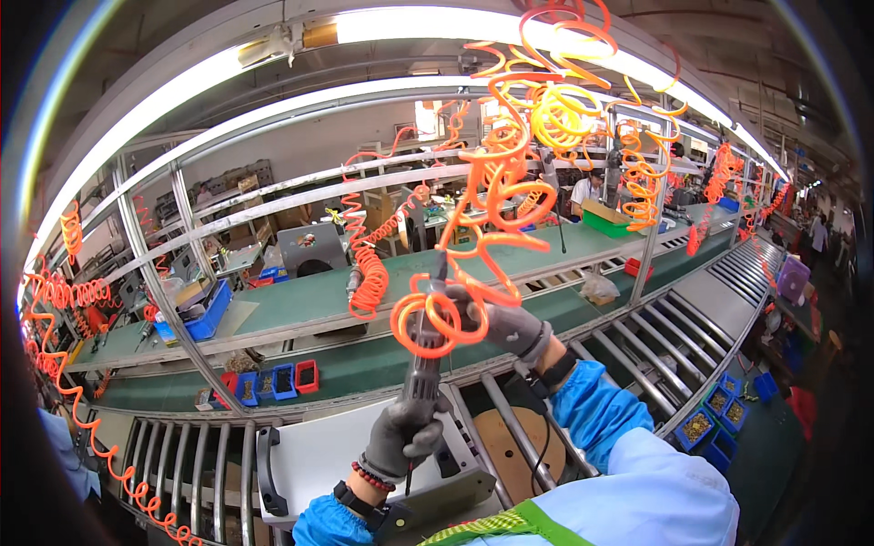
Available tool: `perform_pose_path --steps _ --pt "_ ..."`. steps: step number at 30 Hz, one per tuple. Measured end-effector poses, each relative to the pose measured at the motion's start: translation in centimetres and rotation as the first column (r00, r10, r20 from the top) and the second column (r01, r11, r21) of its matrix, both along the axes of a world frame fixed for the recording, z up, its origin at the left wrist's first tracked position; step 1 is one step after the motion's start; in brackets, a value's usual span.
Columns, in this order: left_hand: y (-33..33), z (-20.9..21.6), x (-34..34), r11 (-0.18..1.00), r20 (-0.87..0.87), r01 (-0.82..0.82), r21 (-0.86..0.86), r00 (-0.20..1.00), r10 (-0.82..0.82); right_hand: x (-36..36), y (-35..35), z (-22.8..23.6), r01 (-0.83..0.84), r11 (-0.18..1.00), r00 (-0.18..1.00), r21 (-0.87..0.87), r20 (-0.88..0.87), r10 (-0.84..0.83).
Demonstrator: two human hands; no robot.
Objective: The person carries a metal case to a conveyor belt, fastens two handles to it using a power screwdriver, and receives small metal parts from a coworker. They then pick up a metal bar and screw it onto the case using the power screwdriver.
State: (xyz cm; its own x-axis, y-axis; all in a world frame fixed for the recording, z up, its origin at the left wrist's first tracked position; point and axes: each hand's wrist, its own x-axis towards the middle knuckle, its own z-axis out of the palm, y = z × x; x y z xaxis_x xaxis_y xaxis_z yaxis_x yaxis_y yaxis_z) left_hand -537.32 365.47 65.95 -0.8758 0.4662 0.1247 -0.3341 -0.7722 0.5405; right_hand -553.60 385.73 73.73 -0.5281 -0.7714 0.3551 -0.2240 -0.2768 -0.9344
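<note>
A dark pneumatic screwdriver (423, 375) stands almost upright in front of me. My left hand (402, 441), in a grey glove, is closed around its lower end. My right hand (515, 329), also gloved in grey, is at the tool's upper end, its fingers bent in among loops of an orange coiled air hose (393, 320). These loops circle the tool's upper body and partly hide the fingertips. Under my left hand lies a white panel-like case (332, 446) with a black handle (269, 471), resting on the rollers.
Roller conveyors (187, 473) run on both sides of the case. Beyond is a green bench (314, 291) with metal posts. Small blue bins (284, 380) and a red bin (307, 375) hold parts. More bins (696, 426) stand at right. Orange hoses (646, 173) hang overhead.
</note>
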Motion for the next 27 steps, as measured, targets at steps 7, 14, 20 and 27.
perform_pose_path --steps 7,14,20,27 --pt "0.9 -3.0 1.1 0.988 -0.085 0.065 -0.139 0.993 -0.077 -3.1 0.1 2.6 0.429 0.843 0.876 -0.325 -0.079 -0.477" --pt "4.0 -0.8 2.4 0.936 -0.138 0.346 0.070 0.932 -0.334 0.7 -0.6 1.1 0.180 0.981 0.977 -0.075 0.128 -0.170" --pt "3.6 2.1 6.3 0.949 -0.132 -0.298 -0.106 0.950 0.283 0.5 -3.4 -0.6 0.598 0.604 0.235 -0.527 -0.605 -0.760" --pt "-2.9 -1.3 10.0 0.978 -0.303 0.024 0.206 0.952 0.041 8.6 -5.7 -3.7 0.413 0.688 0.538 -0.596 -0.450 -0.713"
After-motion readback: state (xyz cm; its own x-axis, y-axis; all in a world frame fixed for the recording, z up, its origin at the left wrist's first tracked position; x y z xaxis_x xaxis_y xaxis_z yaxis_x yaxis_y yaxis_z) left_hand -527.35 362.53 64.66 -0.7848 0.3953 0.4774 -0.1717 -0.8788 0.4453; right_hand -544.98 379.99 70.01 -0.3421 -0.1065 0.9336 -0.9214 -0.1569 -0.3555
